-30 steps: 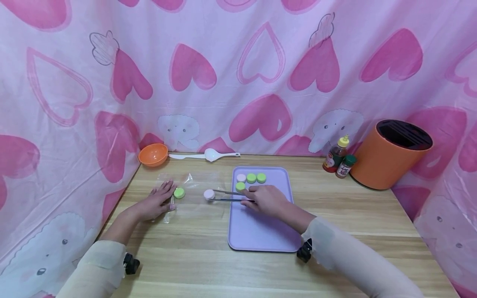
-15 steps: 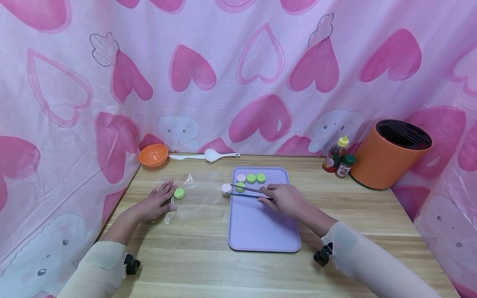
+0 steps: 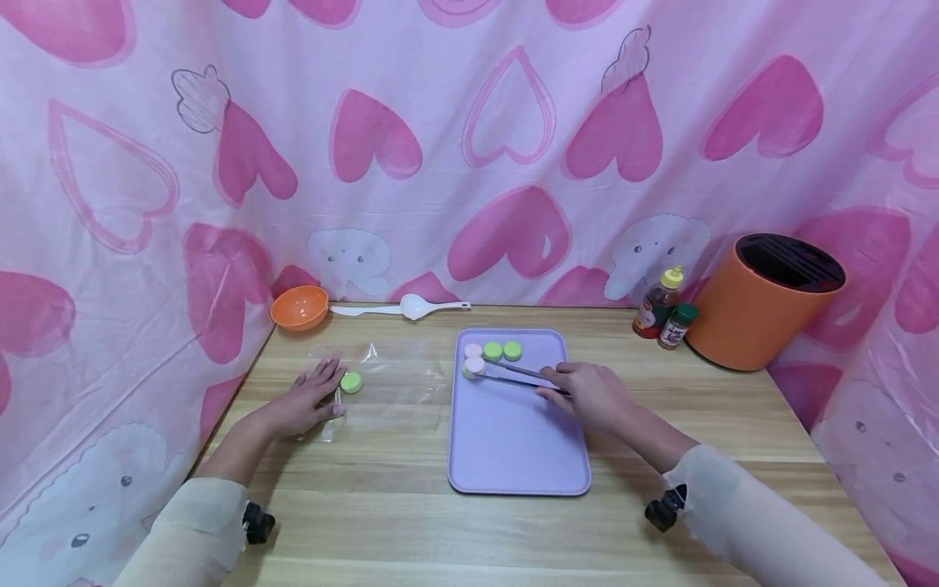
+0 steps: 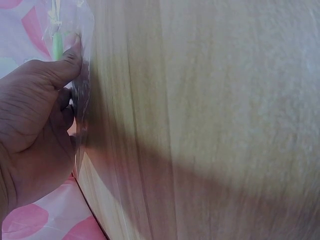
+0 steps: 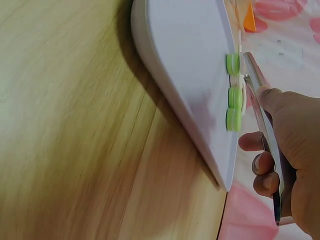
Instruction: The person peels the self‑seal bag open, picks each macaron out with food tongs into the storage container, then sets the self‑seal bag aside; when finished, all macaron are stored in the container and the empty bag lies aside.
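Note:
My right hand (image 3: pixel 590 393) holds metal tongs (image 5: pixel 270 140), its fingers curled round them. Between the tongs' tips is a pale pink macaron (image 3: pixel 475 366), over a green macaron that it mostly covers; whether the two touch I cannot tell. They are at the upper left of a lilac tray (image 3: pixel 519 456), where another pale pink macaron (image 3: pixel 473 350) and two green macarons (image 3: pixel 502 350) form a row. My left hand (image 3: pixel 306 399) rests with fingers spread on the left end of a clear plastic bag (image 3: pixel 396 408). Near its fingertips lies a green macaron (image 3: pixel 351 382), seemingly inside the bag.
At the back left stand an orange bowl (image 3: pixel 299 308), a white knife (image 3: pixel 365 310) and a white ladle (image 3: pixel 414 306). Back right are a yellow-capped bottle (image 3: pixel 656 306), a green-capped jar (image 3: pixel 676 328) and an orange knife block (image 3: pixel 756 314). A heart-patterned curtain (image 3: pixel 381 196) encloses the table.
My right hand has drawn back to the right, carrying the pale pink macaron in the tongs from the bag to above the tray. The left hand has stayed in place.

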`<action>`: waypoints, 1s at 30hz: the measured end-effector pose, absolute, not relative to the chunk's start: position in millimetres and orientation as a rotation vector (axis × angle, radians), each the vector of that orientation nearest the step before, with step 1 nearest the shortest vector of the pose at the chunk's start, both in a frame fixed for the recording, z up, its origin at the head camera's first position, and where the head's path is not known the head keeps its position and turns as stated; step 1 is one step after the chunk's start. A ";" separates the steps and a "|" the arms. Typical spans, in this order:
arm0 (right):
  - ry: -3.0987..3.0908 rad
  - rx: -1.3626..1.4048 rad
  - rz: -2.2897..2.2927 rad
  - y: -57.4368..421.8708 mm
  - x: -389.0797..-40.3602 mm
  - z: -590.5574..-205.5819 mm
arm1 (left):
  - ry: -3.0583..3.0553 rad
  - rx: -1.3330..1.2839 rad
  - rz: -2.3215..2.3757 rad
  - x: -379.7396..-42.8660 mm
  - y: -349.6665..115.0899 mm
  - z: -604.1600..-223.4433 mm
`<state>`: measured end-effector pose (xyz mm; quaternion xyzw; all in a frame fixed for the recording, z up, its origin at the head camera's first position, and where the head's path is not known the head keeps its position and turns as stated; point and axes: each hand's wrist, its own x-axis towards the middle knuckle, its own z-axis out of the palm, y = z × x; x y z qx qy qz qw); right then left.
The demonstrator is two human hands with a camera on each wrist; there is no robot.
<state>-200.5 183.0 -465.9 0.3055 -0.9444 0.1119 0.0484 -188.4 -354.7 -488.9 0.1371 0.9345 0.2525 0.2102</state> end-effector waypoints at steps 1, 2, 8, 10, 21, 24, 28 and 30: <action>-2.886 0.924 0.346 185.3 -200.6 -466.1 | 2.599 0.381 0.704 -188.3 -354.7 -489.2; -2.893 0.913 0.349 187.6 -201.0 -466.6 | 2.601 0.380 0.706 -188.3 -354.6 -489.4; -2.902 0.857 0.321 199.7 -203.0 -470.5 | 2.600 0.375 0.705 -188.2 -354.9 -489.7; -2.900 0.839 0.313 203.2 -202.7 -472.0 | 2.597 0.373 0.701 -188.1 -355.1 -489.5; -2.935 0.853 0.301 206.7 -200.3 -478.7 | 2.611 0.394 0.705 -186.2 -354.3 -488.9; -2.921 0.872 0.320 205.8 -200.3 -480.7 | 2.618 0.407 0.710 -185.7 -353.9 -487.9; -2.895 0.880 0.329 205.1 -200.4 -482.4 | 2.617 0.404 0.714 -186.4 -354.4 -486.9; -2.896 0.879 0.328 204.9 -200.3 -482.7 | 2.615 0.407 0.716 -186.8 -354.7 -487.0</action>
